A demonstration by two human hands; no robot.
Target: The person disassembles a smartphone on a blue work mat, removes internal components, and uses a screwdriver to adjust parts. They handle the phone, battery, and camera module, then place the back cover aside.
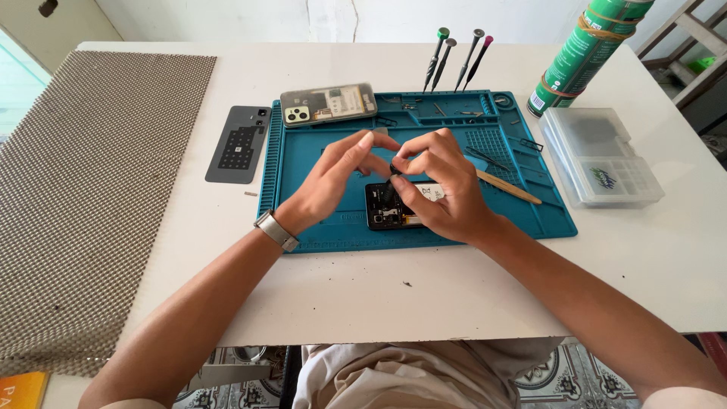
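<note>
Black and small, a part (394,168) sits pinched between the fingertips of my left hand (337,178) and right hand (439,185), both curled nearly closed just above the opened phone (390,206). That phone lies on the teal repair mat (303,189), with a wooden spudger (509,187) beside my right hand and upright screwdrivers (454,60) behind.

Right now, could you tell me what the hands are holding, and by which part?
Both the left hand and right hand pinch a small dark part at their fingertips, above the opened phone; the exact grip point is hidden.
</note>
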